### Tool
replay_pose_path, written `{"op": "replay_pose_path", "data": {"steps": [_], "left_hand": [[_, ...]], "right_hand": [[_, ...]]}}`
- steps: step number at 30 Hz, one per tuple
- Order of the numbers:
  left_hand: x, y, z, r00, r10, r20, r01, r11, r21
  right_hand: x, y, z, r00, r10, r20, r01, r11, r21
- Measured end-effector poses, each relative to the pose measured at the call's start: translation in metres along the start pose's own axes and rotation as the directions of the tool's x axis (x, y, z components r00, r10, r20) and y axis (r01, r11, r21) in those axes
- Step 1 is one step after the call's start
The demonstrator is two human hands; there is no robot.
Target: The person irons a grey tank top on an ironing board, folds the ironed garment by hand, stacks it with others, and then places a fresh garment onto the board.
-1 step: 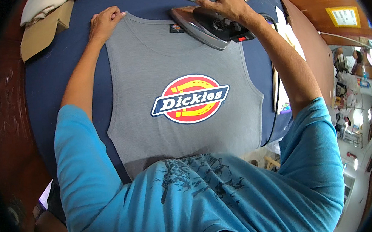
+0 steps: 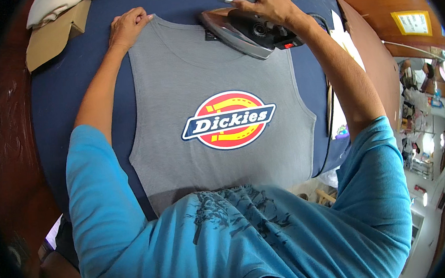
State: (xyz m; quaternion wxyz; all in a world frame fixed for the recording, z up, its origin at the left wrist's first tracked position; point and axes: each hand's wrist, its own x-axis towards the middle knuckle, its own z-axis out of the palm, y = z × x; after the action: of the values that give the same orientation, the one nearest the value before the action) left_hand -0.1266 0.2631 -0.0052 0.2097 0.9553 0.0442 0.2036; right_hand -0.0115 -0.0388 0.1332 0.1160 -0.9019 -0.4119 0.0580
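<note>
A grey sleeveless shirt point(image 2: 172, 85) lies flat, front up, with a red, yellow and navy printed emblem point(image 2: 229, 120) on its chest. At its far left shoulder, my left hand point(image 2: 129, 28) is closed, fingers curled, pinching the strap's corner. My right hand point(image 2: 270, 4) wraps round the handle of a steam iron point(image 2: 246, 33) at the far right. The iron's soleplate rests over the right shoulder and neckline, its tip pointing left and partly covering a dark neck label point(image 2: 210, 36). The shirt's lower hem is hidden by my body.
Under the shirt is a navy padded surface point(image 2: 75, 103). A cardboard piece point(image 2: 53, 45) with white cloth point(image 2: 51, 9) lies at the far left. A dark cord point(image 2: 328, 147) runs along the right edge, beside pale papers or cloth point(image 2: 341, 105). Brown wood panelling point(image 2: 6, 113) borders the left.
The iron has shifted slightly left with my right hand, covering more of the neck label. My left hand and the shirt have moved a little to the right.
</note>
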Motion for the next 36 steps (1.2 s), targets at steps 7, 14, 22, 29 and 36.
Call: {"op": "replay_pose_path", "data": {"steps": [7, 14, 22, 29, 36], "left_hand": [[-0.001, -0.003, 0.000, 1.000, -0.010, 0.027, 0.010, 1.000, -0.003], [0.002, -0.001, 0.000, 0.999, -0.036, 0.041, 0.036, 0.999, -0.016], [0.005, 0.000, 0.000, 0.994, -0.059, 0.097, 0.059, 0.998, 0.006], [0.004, 0.009, -0.009, 0.985, -0.048, 0.163, 0.030, 0.993, 0.113], [0.023, 0.051, -0.008, 0.994, -0.020, 0.109, -0.013, 0.954, 0.299]], "right_hand": [[0.038, -0.075, 0.004, 0.980, -0.143, 0.140, 0.147, 0.989, -0.015], [0.049, -0.067, -0.011, 0.992, -0.048, 0.114, 0.048, 0.999, 0.000], [-0.050, 0.045, -0.022, 0.960, 0.274, -0.054, -0.274, 0.962, 0.005], [-0.085, 0.063, -0.001, 0.891, 0.444, -0.099, -0.440, 0.896, 0.057], [-0.026, 0.126, 0.008, 0.823, 0.530, -0.203, -0.527, 0.847, 0.071]]}}
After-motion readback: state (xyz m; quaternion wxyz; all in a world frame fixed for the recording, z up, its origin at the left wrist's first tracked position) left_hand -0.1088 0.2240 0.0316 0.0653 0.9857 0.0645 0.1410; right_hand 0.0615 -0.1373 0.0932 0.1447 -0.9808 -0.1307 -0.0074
